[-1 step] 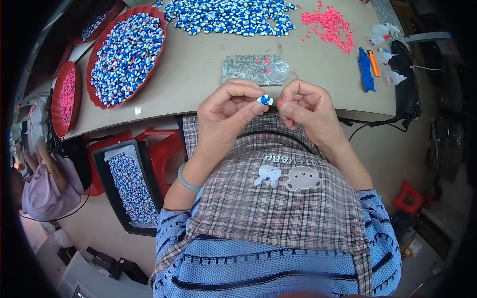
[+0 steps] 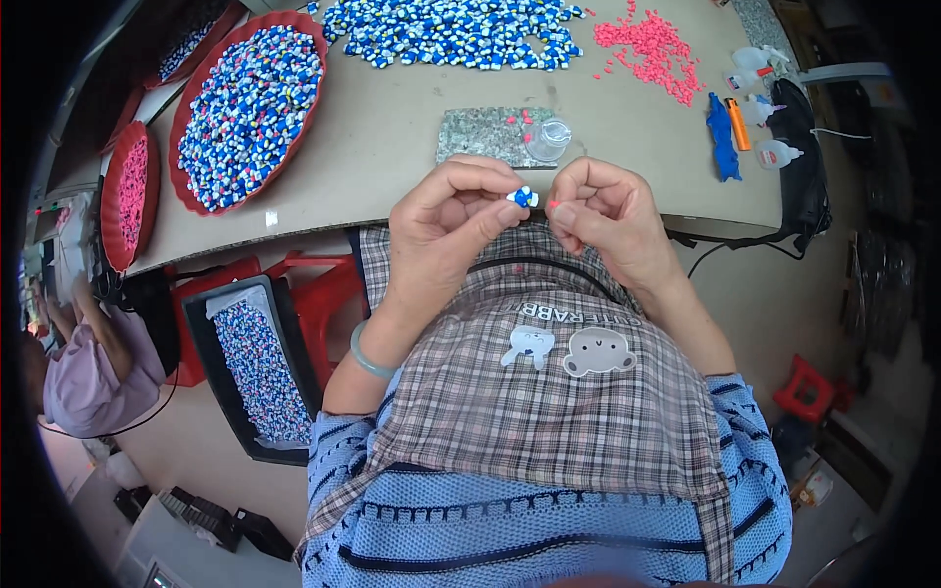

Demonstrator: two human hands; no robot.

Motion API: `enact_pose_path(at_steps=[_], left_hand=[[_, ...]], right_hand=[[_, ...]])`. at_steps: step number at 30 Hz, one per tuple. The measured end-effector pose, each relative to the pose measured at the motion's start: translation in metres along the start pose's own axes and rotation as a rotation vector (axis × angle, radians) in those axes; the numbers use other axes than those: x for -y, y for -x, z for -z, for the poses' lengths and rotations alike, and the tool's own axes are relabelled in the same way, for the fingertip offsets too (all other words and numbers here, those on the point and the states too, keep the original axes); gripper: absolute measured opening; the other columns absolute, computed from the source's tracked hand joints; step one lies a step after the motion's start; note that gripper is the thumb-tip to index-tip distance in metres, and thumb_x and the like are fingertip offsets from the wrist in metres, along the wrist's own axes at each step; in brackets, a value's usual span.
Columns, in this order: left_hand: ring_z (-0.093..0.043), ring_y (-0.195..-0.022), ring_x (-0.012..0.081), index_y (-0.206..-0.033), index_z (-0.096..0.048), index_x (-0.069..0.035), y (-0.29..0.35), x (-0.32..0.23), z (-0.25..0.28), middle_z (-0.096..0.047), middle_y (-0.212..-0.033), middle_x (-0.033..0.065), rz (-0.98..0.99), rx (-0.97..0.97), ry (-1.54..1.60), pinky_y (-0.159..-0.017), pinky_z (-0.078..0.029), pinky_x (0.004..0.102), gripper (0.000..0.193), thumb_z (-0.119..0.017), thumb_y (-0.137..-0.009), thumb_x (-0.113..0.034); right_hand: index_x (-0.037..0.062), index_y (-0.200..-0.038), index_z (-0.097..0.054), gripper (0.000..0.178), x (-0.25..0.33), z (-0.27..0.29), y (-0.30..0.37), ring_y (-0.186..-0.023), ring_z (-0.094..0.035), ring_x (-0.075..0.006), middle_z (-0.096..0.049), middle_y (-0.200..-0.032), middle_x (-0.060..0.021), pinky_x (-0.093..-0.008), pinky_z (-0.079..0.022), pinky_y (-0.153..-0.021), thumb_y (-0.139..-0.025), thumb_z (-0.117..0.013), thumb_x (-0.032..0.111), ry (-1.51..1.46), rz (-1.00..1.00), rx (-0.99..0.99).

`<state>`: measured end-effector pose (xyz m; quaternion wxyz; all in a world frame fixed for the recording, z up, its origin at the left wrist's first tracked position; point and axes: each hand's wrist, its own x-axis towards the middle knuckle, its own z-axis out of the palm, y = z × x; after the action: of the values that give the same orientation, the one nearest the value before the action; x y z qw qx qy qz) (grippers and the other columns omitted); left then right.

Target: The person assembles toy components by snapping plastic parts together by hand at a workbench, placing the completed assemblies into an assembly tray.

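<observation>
Between the thumb and fingers of my left hand [image 2: 456,211] is a small blue-and-white piece [image 2: 524,197]. Close by on the right, my right hand [image 2: 608,211] pinches a tiny pink piece [image 2: 555,205], mostly covered by the fingertips. A small gap separates the two pieces. Just beyond my hands, a speckled stone slab [image 2: 470,132] lies on the table, with a few pink bits [image 2: 512,120] and a small clear round container [image 2: 549,140] on it.
Many blue-and-white pieces [image 2: 451,34] spread over the far table [image 2: 382,127], beside a pink pile [image 2: 649,57]. Red trays [image 2: 321,88] of pieces stand left. Squeeze bottles [image 2: 774,155] and an orange tool [image 2: 737,125] lie right. A black crate [image 2: 196,323] sits below; another person [image 2: 103,372] works left.
</observation>
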<state>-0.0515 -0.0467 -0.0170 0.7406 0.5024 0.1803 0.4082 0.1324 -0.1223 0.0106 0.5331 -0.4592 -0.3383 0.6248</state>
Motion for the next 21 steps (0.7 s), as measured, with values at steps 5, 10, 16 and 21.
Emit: enact_pose_path(at_steps=[5, 10, 16, 21], left_hand=[[-0.063, -0.101, 0.0173, -0.106, -0.063, 0.005, 0.0023, -0.0004, 0.0012, -0.056, -0.113, 0.0124, -0.015, 0.015, -0.075, -0.089, -0.056, 0.0288, 0.022, -0.063, -0.085, 0.012], [-0.062, -0.1, 0.0165, -0.103, -0.065, 0.004, 0.0021, -0.0012, -0.0013, -0.058, -0.111, 0.0115, -0.029, 0.013, -0.153, -0.086, -0.055, 0.0277, 0.02, -0.064, -0.085, 0.012], [-0.063, -0.097, 0.0162, -0.101, -0.067, 0.003, -0.0007, -0.0024, -0.0049, -0.06, -0.109, 0.0106, -0.086, 0.031, -0.27, -0.082, -0.055, 0.0273, 0.019, -0.066, -0.084, 0.01], [-0.065, -0.091, 0.0154, -0.099, -0.068, 0.002, -0.0017, 0.0011, -0.0038, -0.064, -0.105, 0.0109, -0.163, 0.023, -0.397, -0.076, -0.056, 0.0259, 0.019, -0.067, -0.081, 0.009]], right_hand=[[0.0035, -0.088, -0.059, 0.011, 0.0007, -0.0077, 0.0019, -0.061, -0.053, -0.0042, -0.059, -0.073, 0.0003, -0.0185, -0.042, -0.054, -0.088, -0.068, 0.01, 0.06, -0.037, -0.037], [0.0039, -0.087, -0.059, 0.011, 0.0003, -0.0074, 0.0015, -0.061, -0.052, -0.005, -0.058, -0.072, 0.0002, -0.019, -0.042, -0.054, -0.087, -0.068, 0.01, 0.09, -0.053, -0.052], [0.0042, -0.088, -0.062, 0.012, -0.0049, -0.005, 0.0007, -0.06, -0.053, -0.0023, -0.061, -0.073, 0.0017, -0.0166, -0.041, -0.053, -0.088, -0.071, 0.012, 0.084, -0.064, -0.063], [0.0034, -0.089, -0.063, 0.011, -0.0043, -0.0051, 0.0013, -0.061, -0.054, -0.0031, -0.063, -0.074, 0.0002, -0.0165, -0.041, -0.053, -0.088, -0.071, 0.012, 0.066, -0.079, -0.063]])
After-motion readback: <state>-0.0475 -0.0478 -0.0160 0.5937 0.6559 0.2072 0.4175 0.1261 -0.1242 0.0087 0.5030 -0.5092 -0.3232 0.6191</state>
